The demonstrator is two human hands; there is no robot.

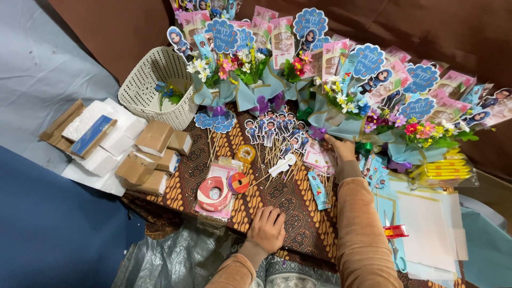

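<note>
Item: small pink packets (319, 158), a loose heap right of frame centre on the batik cloth (288, 205) that covers the tabletop. The right hand (340, 149) reaches forward and lies on the far edge of this heap, its grip curled down onto the packets; whether a packet is actually pinched cannot be told. The left hand (266, 228) lies flat on the cloth at lower centre, fingers loosely together, holding nothing, well apart from the heap.

Just left of the heap: paper figures on sticks (272, 133), many lying unused, and blue toppers on sticks (214, 121). Lower left of these: rolls of ribbon and tape (213, 191).

Along the top of the frame: a row of finished bouquets (341, 101) in blue wrap with flowers, toppers and packets, which suggests much of the work is done while loose parts remain.

Upper left: white basket (160, 85). Left: foam blocks (114, 138) and brown blocks (154, 137). Lower right: scissors (393, 242) on white paper sheets (426, 229).
</note>
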